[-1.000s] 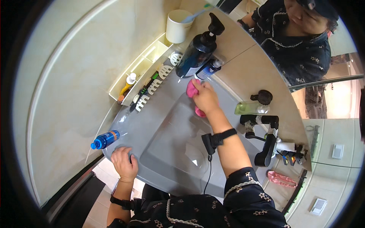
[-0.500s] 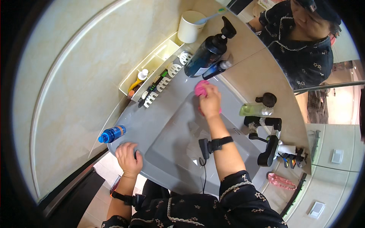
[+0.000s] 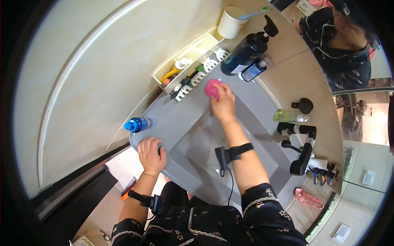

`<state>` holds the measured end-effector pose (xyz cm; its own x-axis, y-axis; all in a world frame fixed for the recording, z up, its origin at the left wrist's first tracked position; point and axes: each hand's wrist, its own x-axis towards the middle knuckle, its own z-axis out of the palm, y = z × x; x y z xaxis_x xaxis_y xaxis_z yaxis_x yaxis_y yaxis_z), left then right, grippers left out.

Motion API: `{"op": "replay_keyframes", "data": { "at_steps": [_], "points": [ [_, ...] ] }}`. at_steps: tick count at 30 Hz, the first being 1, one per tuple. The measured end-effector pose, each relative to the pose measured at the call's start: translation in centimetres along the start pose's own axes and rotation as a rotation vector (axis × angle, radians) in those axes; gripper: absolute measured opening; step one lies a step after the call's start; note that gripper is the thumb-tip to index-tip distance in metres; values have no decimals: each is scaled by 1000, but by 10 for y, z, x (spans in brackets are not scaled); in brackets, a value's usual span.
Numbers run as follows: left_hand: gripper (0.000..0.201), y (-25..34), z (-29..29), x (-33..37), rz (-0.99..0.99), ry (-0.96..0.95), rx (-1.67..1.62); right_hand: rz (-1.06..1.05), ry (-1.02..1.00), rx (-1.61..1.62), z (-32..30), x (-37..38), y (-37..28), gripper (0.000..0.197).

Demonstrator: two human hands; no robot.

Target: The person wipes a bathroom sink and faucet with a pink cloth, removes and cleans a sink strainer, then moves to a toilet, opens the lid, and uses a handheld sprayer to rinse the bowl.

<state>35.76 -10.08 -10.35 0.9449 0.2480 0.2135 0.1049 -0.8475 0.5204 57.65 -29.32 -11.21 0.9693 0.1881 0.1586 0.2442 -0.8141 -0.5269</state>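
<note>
A gray sink point(image 3: 164, 119) is filling the middle, and its wide flat rim is shining a little. A pale wall point(image 3: 102, 82) is standing on the left, and a mirror point(image 3: 349, 78) is showing part of the person at the top right. Light tiles are covering the floor point(image 3: 106, 209).

By the wall, a cream tray point(image 3: 200, 48) is holding a yellow tube point(image 3: 170, 75). White hooks point(image 3: 210, 64) are lining its front. A white cup point(image 3: 230, 24) is sitting at its far end, with a blue toothbrush point(image 3: 248, 16) leaning in it. A big dark bottle point(image 3: 246, 54) and a small bottle point(image 3: 253, 71) are standing close together near the back. A green bottle point(image 3: 286, 116) is standing near the black tap point(image 3: 301, 160). A blue bottle point(image 3: 142, 124) is sitting at the left corner of the rim.

The right hand point(image 3: 223, 102) is curling its fingers over a pink cloth point(image 3: 211, 87) and holding it. The cloth is lying on the rim, between the hooks and the bowl. The left hand point(image 3: 152, 156) is resting palm down on the near left edge, just below the blue bottle. Its fingers are bending a bit, its thumb is pointing away from them, and it is touching only the sink.
</note>
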Motion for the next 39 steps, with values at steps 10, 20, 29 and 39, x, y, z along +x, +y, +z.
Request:
{"op": "replay_keyframes", "data": {
  "at_steps": [10, 20, 29, 39],
  "points": [
    [47, -25, -11, -9, -309, 371, -360, -408, -622, 477, 12, -114, -85, 41],
    [47, -13, -64, 48, -208, 227, -487, -241, -262, 67, 42, -79, -128, 43],
    [50, 4, -103, 59, -212, 186, -704, -482, -611, 380, 32, -146, -141, 35],
    [47, 113, -57, 190, 92, 119, -841, -171, -395, 260, -46, -134, -59, 39]
  ]
}}
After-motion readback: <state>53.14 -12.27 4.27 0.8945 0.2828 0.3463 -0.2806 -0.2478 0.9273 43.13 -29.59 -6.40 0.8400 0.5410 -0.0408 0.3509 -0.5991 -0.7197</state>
